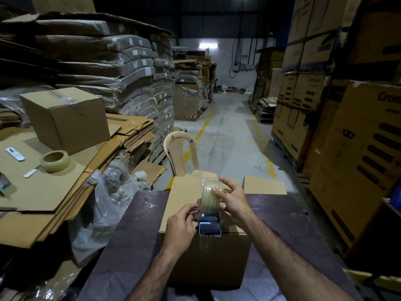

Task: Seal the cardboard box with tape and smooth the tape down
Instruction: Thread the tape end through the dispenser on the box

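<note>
We list two items. Item one, left hand [181,222]: bare, its left forearm [156,272] uncovered down to the lower frame edge, hair visible along it. Item two, right hand [233,200]: likewise bare, its right forearm [293,253] uncovered to the frame edge, hair along it, short fingernails.

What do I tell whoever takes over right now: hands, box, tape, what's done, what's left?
Left hand: seems to pinch the left edge of the strip.
Right hand: holds the roll, upright on top of the box.
The box sits on the table.
Done: strip end stuck down the box's front face and over its near edge.
Left: run the strip along the top to the far edge, cut it, smooth it down.
</note>
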`<state>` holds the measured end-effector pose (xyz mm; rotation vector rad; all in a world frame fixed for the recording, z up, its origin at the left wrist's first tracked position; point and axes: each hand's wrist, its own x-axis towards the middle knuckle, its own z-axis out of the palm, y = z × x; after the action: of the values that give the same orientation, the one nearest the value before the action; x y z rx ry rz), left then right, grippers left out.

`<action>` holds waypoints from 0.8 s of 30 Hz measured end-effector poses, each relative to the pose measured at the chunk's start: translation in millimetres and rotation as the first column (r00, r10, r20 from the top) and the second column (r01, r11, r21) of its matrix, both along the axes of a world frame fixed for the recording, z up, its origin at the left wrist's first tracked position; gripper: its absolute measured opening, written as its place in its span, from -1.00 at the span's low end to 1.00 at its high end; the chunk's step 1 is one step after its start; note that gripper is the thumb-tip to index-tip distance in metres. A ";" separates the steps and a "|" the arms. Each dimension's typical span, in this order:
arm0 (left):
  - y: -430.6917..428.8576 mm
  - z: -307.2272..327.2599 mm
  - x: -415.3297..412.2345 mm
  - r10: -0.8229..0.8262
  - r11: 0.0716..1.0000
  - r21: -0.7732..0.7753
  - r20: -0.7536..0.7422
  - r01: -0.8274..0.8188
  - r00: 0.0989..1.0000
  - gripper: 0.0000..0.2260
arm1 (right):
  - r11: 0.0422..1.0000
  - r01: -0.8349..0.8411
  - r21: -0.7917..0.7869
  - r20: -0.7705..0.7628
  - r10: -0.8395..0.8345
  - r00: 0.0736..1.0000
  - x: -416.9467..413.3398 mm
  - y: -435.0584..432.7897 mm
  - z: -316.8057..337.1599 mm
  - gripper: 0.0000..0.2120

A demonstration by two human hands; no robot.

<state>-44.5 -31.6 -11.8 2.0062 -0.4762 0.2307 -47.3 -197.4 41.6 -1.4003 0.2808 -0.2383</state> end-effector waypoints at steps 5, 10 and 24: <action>-1.6 1.1 4.3 -0.015 1.000 -0.001 -0.023 0.015 1.000 -0.72 | 0.999 -0.046 -0.011 0.008 0.046 0.999 0.4 -3.8 -3.4 -0.49; -1.6 1.3 9.9 -0.040 0.999 0.003 -0.065 0.040 0.997 -0.72 | 0.997 -0.052 0.063 0.039 0.049 0.998 -1.6 -6.8 -12.5 -0.45; -4.8 17.7 30.9 -0.094 0.995 0.026 -0.070 0.096 0.993 -0.83 | 0.955 0.083 -0.286 0.069 -0.066 0.995 -12.4 -12.2 -13.9 -0.56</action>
<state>-13.6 -36.4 5.8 2.0069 -0.5332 0.0963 -59.7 -209.5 27.7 -1.6699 0.2580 -0.3948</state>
